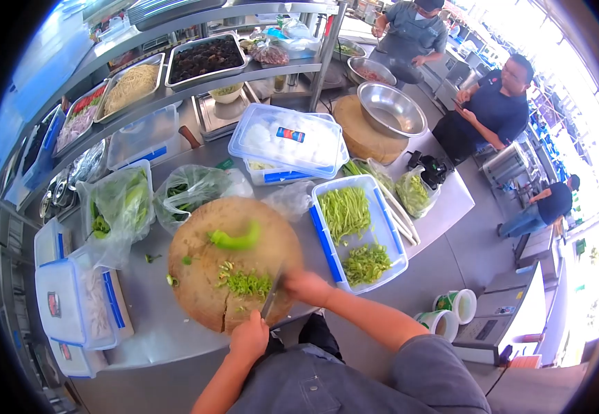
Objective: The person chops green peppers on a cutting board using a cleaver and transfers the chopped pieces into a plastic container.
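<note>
My left hand [250, 336] is closed around the lower end of a knife [270, 298], at the near edge of a round wooden chopping board [199, 297]. The blade points away across the board, its far end blurred. My right hand [306, 286] is beside that far end, over the board's right edge; motion smears its fingers, so what it holds or touches is unclear. Chopped light-green vegetable [247, 283] is heaped left of the blade. Farther back on the board is a long green pepper [234, 239], partly blurred. Small green scraps lie around it.
Right of the board is a clear container [399, 252] of cut greens. Behind stand a lidded box [285, 134] and bags of greens [185, 193]; lidded boxes [72, 303] stand left. A steel bowl [392, 110] sits back right. A shelf [272, 72] holds trays. Several people [492, 103] stand beyond.
</note>
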`<state>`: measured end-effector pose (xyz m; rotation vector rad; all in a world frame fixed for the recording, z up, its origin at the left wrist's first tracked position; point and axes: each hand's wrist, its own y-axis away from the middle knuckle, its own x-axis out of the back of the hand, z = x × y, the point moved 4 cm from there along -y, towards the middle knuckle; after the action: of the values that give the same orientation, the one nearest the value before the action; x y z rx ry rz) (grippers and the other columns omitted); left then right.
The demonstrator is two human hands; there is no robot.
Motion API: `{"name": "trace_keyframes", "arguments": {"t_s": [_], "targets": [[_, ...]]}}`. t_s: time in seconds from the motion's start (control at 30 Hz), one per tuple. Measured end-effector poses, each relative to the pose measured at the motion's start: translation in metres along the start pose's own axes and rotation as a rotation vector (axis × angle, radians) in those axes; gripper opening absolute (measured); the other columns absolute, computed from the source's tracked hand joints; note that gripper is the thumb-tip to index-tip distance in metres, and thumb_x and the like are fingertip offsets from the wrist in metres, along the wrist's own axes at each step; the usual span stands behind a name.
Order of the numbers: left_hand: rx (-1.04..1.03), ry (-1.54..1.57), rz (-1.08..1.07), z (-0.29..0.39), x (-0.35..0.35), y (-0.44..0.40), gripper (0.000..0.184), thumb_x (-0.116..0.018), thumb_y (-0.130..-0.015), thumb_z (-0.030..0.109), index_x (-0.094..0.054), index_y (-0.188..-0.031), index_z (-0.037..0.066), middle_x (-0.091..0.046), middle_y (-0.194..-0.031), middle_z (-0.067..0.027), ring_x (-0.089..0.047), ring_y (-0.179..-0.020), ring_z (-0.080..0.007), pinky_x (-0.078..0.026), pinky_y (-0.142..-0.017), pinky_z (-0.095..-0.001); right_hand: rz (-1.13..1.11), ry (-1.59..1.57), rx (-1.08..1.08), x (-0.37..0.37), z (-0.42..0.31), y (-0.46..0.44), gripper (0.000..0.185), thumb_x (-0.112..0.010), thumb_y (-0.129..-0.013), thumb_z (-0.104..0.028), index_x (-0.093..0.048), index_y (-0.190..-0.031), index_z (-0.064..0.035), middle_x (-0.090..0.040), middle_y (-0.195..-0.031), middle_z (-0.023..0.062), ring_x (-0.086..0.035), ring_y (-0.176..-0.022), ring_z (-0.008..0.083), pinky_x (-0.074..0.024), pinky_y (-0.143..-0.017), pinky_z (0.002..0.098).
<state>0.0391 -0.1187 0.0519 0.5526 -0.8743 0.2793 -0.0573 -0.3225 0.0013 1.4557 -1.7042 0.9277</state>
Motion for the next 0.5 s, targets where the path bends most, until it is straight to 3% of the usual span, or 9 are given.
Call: {"name": "trace_keyframes", "arguments": {"t_s": [0.17, 0.27, 0.5], "targets": [[-0.010, 0.044, 0.006, 0.004, 0.016, 0.004, 0.020, -0.052, -0.100, 0.021, -0.048, -0.106, 0.002, -0.066, -0.077, -0.0285, -0.065, -0.074, -0.0505, -0.048, -0.069, -0.0637, 0.122, -0.044, 0.074, 0.002, -0.001, 0.007, 0.014, -0.068, -0.078, -0.011, -0.065, -0.091, -0.0070, -0.063, -0.100, 0.0101, -0.063, -0.097, 0.0309, -0.0565, -0.083, 0.0417], [-0.006, 0.057, -0.041, 0.005, 0.004, 0.009, 0.021, -0.052, -0.100, 0.021, -0.049, -0.106, 0.002, -0.066, -0.078, -0.0284, -0.064, -0.074, -0.0506, -0.048, -0.069, -0.0632, -0.004, 0.021, -0.022, 0.003, -0.002, 0.007, 0.014, -0.068, -0.079, -0.011, -0.064, -0.092, -0.0073, -0.063, -0.101, 0.0098, -0.064, -0.098, 0.0306, -0.0560, -0.085, 0.0412], [-0.004, 0.068, 0.097, -0.018, 0.007, -0.001, 0.020, -0.054, -0.100, 0.022, -0.050, -0.103, 0.003, -0.067, -0.077, -0.0265, -0.065, -0.073, -0.0499, -0.049, -0.068, -0.0622, 0.053, -0.011, 0.021, 0.000, 0.000, 0.008, 0.015, -0.068, -0.083, -0.012, -0.064, -0.096, -0.0069, -0.063, -0.102, 0.0099, -0.064, -0.098, 0.0312, -0.0560, -0.083, 0.0418]]}}
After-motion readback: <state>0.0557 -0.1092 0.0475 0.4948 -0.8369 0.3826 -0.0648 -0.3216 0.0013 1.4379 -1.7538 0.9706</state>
